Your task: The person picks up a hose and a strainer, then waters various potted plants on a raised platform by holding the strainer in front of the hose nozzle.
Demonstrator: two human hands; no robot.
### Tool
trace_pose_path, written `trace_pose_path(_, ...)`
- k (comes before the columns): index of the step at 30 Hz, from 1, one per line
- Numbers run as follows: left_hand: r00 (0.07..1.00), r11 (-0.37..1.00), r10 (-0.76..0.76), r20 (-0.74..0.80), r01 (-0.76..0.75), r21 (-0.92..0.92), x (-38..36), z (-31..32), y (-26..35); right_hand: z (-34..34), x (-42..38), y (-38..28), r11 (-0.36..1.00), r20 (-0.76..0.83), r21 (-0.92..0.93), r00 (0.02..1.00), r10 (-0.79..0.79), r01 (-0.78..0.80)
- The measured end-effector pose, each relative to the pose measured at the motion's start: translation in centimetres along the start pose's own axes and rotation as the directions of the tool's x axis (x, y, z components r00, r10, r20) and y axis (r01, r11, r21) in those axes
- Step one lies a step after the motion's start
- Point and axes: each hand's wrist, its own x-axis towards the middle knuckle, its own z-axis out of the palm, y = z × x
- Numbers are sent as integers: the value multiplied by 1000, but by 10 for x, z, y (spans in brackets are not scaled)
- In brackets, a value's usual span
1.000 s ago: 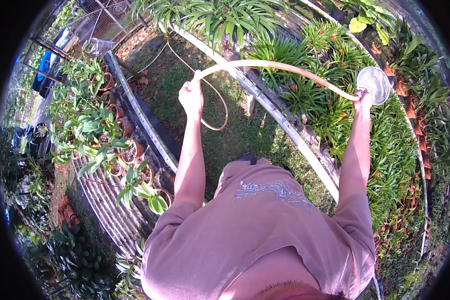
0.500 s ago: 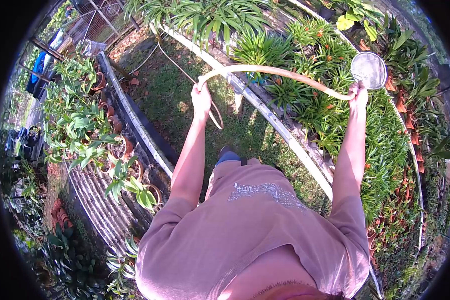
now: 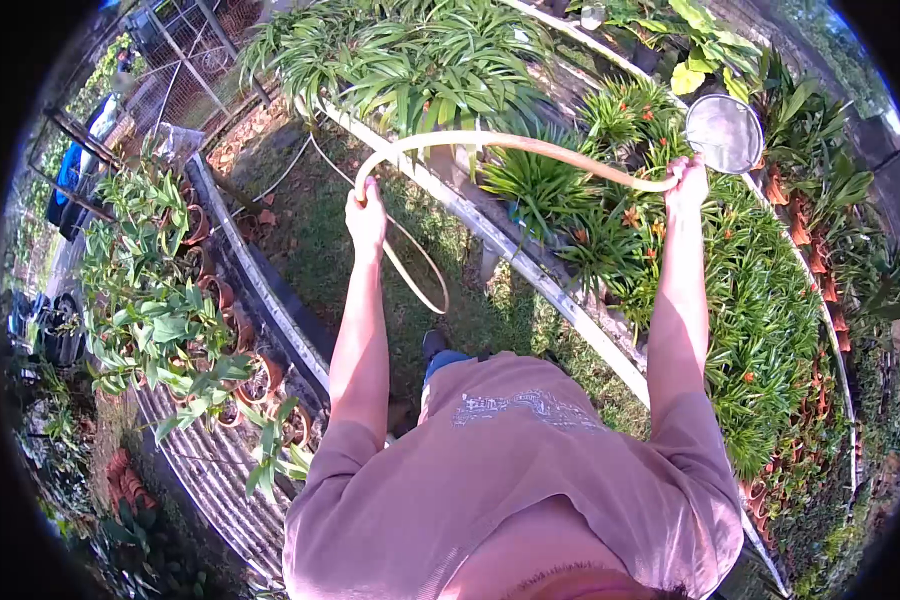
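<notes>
Hose [image 3: 500, 139], pale yellow to tan, flexible; held up in an arch between the person's two hands, above the grass and across the white rail. A slack loop falls beyond the left hand, then runs toward the upper left; whether its low bend touches the ground cannot be told.

Round head [image 3: 725, 134], grey, disc-shaped, pale-rimmed; at the right end of the hose, just beyond the right hand, over the plant bed.

Left hand [image 3: 366, 215]: fingers curled round the hose at the arch's left foot, thumb uppermost; arm extended forward.

Right hand [image 3: 688, 185]: fingers closed about the hose end, close to the round head; arm likewise extended.

White rail [image 3: 576, 314]: long, slanting, weathered, passing beneath the arch.

Plant bed [image 3: 770, 310]: dense strap-leaved greenery with orange flowers, right of the white rail.

Grass [image 3: 315, 230]: strip between the white rail and a second rail [image 3: 255, 265], part sun, part shade.

Potted plants [image 3: 160, 300]: broad-leaved, in terracotta pots, left of the second rail.

Corrugated sheet [image 3: 205, 470]: ridged, below the potted plants.

Shirt [image 3: 510, 460]: brownish mauve, pale print, worn by the person.

Shoe [image 3: 434, 343]: dark, on the grass.

Mesh fence [image 3: 195, 60]: upper left.
</notes>
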Motion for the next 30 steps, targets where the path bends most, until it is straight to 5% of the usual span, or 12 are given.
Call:
trace_pose_path(5, 999, 998, 5, 46, -8, 64, 91, -13, -20, 45, -10, 51, 999, -37, -34, 999, -38, 37)
trace_pose_path(6, 998, 996, 14, 56, -19, 84, 108, -18, -16, 42, 1, 66, 993, -21, 115, 999, 40, -37)
trace_pose_path(11, 976, 977, 186, 114, -197, 87, 203, -24, 5, 87, -11, 133, 985, -91, 169, 994, 57, -41)
trace_pose_path(14, 966, 990, 125, 226, -106, -94, 234, -14, 22, 101, -6, 170, 990, -99, 126, 992, 76, -63)
trace_pose_path(18, 949, 993, 40, 314, -3, -119, 270, 4, 19, 147, -4, 187, 983, -106, 179, 992, 65, -45)
trace_pose_path(22, 970, 998, 51, 237, -40, -50, 298, 21, -2, 151, 25, 207, 990, -15, 119, 997, 80, -77)
trace_pose_path(30, 979, 985, 103, 178, -125, 117, 378, 44, -21, 222, 78, 263, 979, -157, 198, 988, -11, 42)
